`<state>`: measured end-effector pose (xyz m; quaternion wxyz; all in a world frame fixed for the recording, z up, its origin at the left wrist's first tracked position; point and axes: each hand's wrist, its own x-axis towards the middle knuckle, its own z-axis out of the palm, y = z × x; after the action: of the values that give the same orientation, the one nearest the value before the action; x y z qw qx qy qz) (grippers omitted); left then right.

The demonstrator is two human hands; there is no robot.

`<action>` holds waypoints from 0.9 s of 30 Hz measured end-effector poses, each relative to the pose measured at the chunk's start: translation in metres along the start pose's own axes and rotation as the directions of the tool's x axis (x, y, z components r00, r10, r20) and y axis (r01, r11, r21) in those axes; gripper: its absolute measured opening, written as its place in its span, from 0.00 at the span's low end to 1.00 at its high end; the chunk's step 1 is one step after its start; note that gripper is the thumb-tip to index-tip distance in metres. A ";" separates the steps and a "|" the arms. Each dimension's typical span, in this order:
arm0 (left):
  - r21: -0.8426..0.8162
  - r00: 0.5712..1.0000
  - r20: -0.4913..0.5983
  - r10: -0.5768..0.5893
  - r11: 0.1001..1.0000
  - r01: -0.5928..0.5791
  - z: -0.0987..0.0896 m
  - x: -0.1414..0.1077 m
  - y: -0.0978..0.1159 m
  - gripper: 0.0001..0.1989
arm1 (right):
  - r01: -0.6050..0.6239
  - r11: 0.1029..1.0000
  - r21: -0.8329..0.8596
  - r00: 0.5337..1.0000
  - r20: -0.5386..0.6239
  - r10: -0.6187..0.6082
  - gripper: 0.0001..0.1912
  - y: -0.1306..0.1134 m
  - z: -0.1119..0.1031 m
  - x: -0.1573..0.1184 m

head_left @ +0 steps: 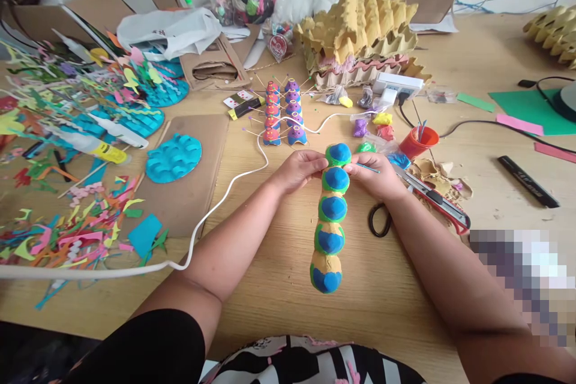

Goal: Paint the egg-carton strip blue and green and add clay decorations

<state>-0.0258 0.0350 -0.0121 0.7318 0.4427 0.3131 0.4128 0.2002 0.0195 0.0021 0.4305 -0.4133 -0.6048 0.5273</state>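
Observation:
A strip of egg carton cups (333, 209) runs lengthwise in front of me, its bumps covered with blue and green clay-like patches over bare tan carton. At its far end my left hand (301, 171) pinches the left side, thumb and fingers closed on it. My right hand (377, 175) grips the same end from the right. A thin blue stick (369, 168) pokes out at the right fingers; whether it is held firmly is hidden. Beyond the hands stand two similar decorated strips, one red and blue (272, 114), one purple and blue (294, 113), with pins sticking out.
A white cable (234, 183) crosses the table at left. A utility knife (434, 198) lies by my right forearm, near a black hair-tie-like loop (379, 220) and a red cup (419, 142). Egg trays (360, 24) are stacked behind. Paper scraps (81, 234) cover the left.

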 end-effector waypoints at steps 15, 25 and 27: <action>0.150 0.991 -0.070 0.114 0.983 -0.102 -0.003 0.001 -0.007 0.28 | -0.012 1.000 -0.007 1.000 -0.002 0.012 0.24 -0.001 0.004 -0.001; -0.080 0.999 0.025 0.038 0.996 -0.036 0.007 -0.007 0.002 0.30 | -0.063 0.987 0.145 0.998 -0.005 0.065 0.24 0.018 -0.003 0.004; -0.084 0.999 0.009 0.031 0.996 -0.030 0.007 -0.007 0.002 0.30 | -0.067 0.986 0.152 0.998 0.000 0.067 0.24 0.019 -0.003 0.004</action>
<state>-0.0237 0.0266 -0.0069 0.7450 0.4186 0.2851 0.4342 0.2031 0.0263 -0.0163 0.4446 -0.4008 -0.5473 0.5850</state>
